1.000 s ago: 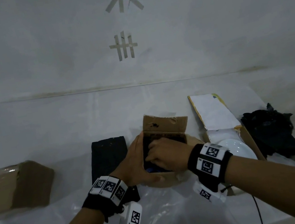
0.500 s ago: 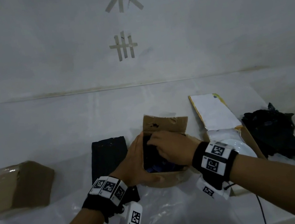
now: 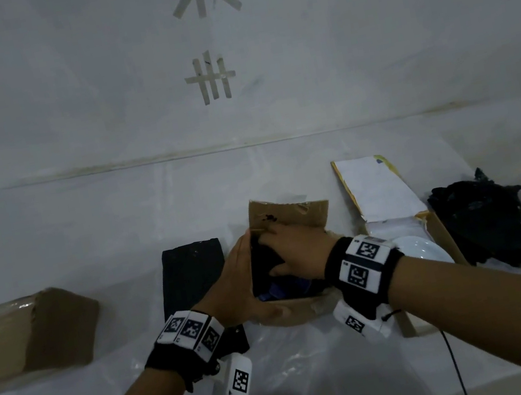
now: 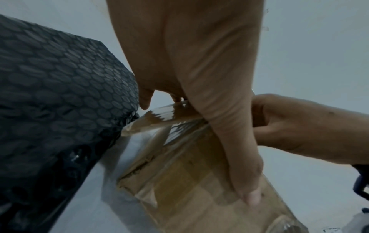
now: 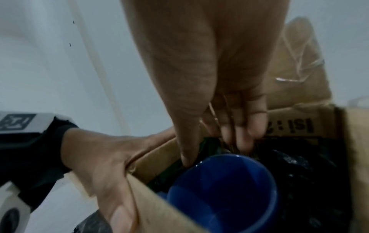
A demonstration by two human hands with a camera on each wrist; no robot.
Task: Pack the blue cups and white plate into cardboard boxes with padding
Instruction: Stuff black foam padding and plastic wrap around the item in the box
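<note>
On the desk (image 3: 83,228), left hand (image 3: 236,285) grips cardboard box (image 3: 290,218) as right hand (image 3: 293,250) presses black bubble wrap (image 5: 299,165) beside blue cup (image 5: 229,189).

The right hand (image 5: 199,63) reaches down into an open cardboard box (image 5: 295,119). Its fingers (image 5: 241,138) point down and touch the black bubble padding (image 5: 295,165) at the far side of the box. One finger goes down between the left wall and a blue cup (image 5: 225,193). The cup sits in the box with its open top facing up, and the black padding is around it. The far wall has black letters on it. The left hand (image 5: 103,157) grips the left wall of the box. It wears a black wrist band (image 5: 40,141) with a white tag. The box stands on a white table (image 5: 49,63).
</note>
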